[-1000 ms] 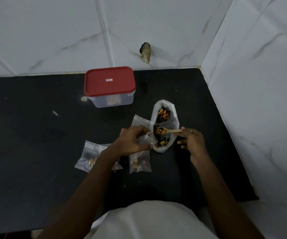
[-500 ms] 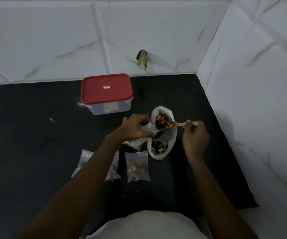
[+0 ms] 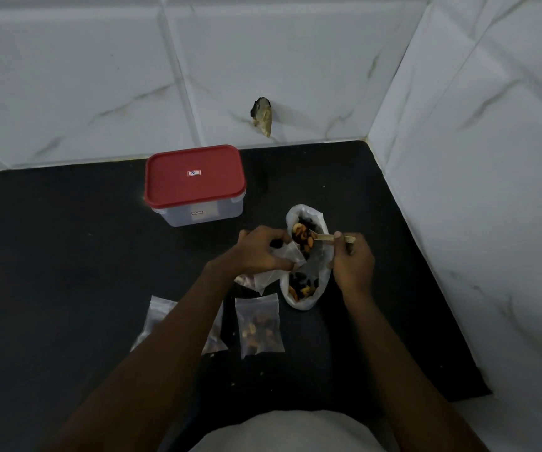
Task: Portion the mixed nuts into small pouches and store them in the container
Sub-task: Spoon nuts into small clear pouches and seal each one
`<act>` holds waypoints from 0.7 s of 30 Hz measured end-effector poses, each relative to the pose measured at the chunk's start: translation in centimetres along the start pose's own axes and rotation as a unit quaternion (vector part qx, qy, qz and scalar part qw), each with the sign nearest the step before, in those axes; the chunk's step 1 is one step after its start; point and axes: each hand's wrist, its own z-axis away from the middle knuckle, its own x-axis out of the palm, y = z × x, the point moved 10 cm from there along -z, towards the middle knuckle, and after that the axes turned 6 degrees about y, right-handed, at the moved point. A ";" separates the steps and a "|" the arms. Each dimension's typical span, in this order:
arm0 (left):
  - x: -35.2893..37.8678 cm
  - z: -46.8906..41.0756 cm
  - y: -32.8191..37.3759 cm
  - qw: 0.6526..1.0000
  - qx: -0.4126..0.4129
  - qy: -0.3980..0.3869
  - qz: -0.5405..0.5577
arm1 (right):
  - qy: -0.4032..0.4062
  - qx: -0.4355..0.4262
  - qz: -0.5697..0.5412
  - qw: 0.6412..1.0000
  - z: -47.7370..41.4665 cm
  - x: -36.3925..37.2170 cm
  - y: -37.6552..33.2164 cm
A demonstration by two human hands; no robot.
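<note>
left hand [image 3: 259, 247] grips pouch [image 3: 284, 256] | right hand [image 3: 352, 264] holds spoon [image 3: 324, 237] | two pouches [image 3: 258, 324] filled, lower centre — container [image 3: 194, 187] lidded, none stored

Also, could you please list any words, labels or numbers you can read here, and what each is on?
Sticker on the red lid: too small and blurred to read.
Label on the container wall: too small to read.
No other text is visible.
</note>
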 end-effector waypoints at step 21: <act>-0.4 2.1 -0.3 0.998 -0.022 0.049 0.033 | -0.016 0.128 -0.110 0.985 0.0 -2.6 2.8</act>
